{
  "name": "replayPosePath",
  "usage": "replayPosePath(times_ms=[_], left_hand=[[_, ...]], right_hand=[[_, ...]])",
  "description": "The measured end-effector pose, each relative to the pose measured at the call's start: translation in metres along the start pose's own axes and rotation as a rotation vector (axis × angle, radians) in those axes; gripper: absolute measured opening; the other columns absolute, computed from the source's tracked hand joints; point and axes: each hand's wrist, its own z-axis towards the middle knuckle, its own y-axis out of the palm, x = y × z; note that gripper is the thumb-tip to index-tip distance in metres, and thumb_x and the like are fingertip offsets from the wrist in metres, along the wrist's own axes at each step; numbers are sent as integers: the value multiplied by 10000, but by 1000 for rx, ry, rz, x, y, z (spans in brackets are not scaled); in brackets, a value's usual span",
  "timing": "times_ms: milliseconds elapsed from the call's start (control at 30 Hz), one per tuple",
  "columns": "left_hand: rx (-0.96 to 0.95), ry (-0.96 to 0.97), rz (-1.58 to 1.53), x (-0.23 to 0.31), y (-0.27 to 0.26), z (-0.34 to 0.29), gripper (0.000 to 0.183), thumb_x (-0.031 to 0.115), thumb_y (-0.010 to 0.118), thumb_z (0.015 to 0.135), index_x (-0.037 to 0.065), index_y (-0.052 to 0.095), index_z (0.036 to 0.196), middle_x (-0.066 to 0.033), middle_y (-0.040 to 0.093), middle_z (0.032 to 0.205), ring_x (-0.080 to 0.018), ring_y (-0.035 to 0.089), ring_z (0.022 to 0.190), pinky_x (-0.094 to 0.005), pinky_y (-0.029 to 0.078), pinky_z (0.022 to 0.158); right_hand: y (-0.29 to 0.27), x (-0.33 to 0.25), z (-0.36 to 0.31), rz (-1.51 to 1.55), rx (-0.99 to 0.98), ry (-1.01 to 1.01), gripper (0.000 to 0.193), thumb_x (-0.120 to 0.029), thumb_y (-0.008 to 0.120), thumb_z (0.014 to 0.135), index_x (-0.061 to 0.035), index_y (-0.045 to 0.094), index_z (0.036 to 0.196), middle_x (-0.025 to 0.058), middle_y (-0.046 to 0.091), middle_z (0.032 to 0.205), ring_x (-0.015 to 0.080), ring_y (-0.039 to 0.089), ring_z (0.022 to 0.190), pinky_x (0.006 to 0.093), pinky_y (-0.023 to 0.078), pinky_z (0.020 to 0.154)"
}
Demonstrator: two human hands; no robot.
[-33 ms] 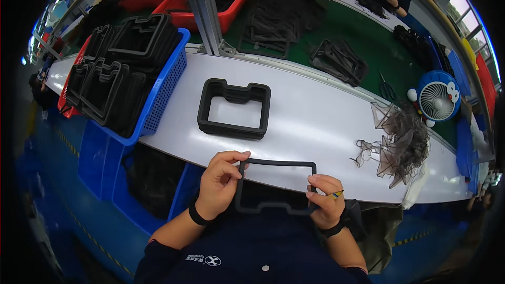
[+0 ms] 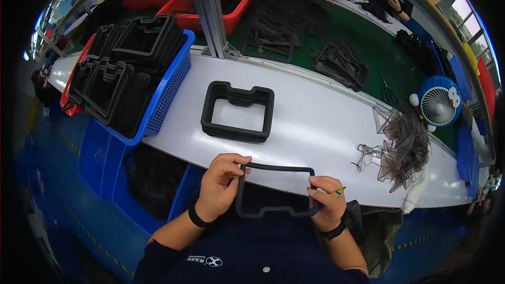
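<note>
A thin black frame-shaped gasket point(image 2: 279, 168) is held up in front of my body at the table's near edge, its notched side toward me. My left hand point(image 2: 220, 184) pinches its far left corner between thumb and fingers. On its right side my right hand point(image 2: 327, 200) grips the strip the same way. A small pointed yellow and blue piece point(image 2: 339, 191) sticks out by the right hand's fingers; what it belongs to is hidden. Beyond the hands, a neat stack of matching black gaskets point(image 2: 238, 131) lies on the white table point(image 2: 310, 121).
At left stands a blue basket point(image 2: 171, 87) filled with black gaskets. Tangled dark trimmings point(image 2: 402, 147) lie at right, near a blue fan point(image 2: 439, 102) and scissors point(image 2: 389, 92). A metal post point(image 2: 205, 10) rises behind the table; more loose gaskets point(image 2: 342, 66) lie on the green surface.
The table and its contents sit slightly lower and further right in view. The held gasket's far edge is tipped a little differently; both hands keep their grip.
</note>
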Motion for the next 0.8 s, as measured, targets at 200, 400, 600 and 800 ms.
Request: replayPosePath(times_ms=[200, 400, 600, 800], left_hand=[[266, -39, 352, 41, -20, 35, 439, -29, 622, 908, -8, 573, 1343, -72, 574, 982, -129, 588, 879, -250, 507, 761], [324, 55, 822, 33, -44, 78, 386, -9, 612, 872, -10, 635, 1258, -113, 565, 897, -263, 549, 823, -352, 467, 771], [334, 104, 996, 7, -52, 77, 369, 62, 636, 881, -5, 628, 1245, -210, 523, 1290, -396, 497, 1185, -460, 398, 1025], [64, 85, 1042, 4, -54, 67, 386, 109, 662, 900, 2, 620, 1269, -264, 394, 1504, -456, 331, 1432, -493, 294, 1155]], right_hand=[[29, -6, 90, 390, 31, 526, 671, 49, 713, 861, -35, 455, 1475, 104, 603, 1129, 110, 611, 881, 238, 519, 755], [73, 34, 140, 395, -64, 573, 573, -29, 738, 889, -47, 527, 1422, 12, 541, 980, 59, 523, 792, 200, 472, 698], [81, 84, 154, 195, -53, 531, 362, -66, 748, 879, -46, 645, 1226, 50, 552, 877, 128, 554, 746, 274, 488, 663], [99, 171, 225, -416, -55, -51, 284, -47, 742, 789, -46, 663, 1062, 145, 629, 929, 344, 594, 945, 432, 507, 796]])
